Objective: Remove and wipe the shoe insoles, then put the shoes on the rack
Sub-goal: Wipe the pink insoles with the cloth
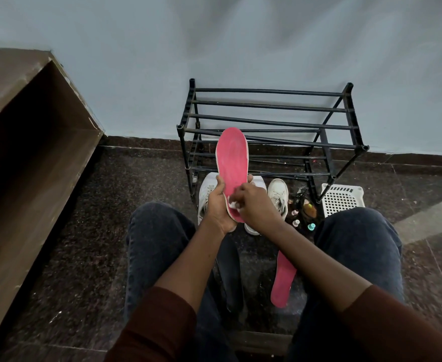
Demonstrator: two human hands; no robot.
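Dark-trousered knees (160, 231) framed a second pink insole (282, 280) left on the floor. Above, the pink insole (232, 163) was gripped at its heel by the left hand (218, 205), toe pointed up toward the rack (269, 126). A white wipe (233, 204) was pinched by the right hand (256, 205). Light and bendy it was judged; support near the heel was advised.

Small white wad (233, 204) under right hand (257, 207), mid-frame: mostly hidden, can't ID. Tiny bottles (303, 218) by rack: too small.

Pink insole (232, 163), white shoes (278, 197), blk rack (269, 121).
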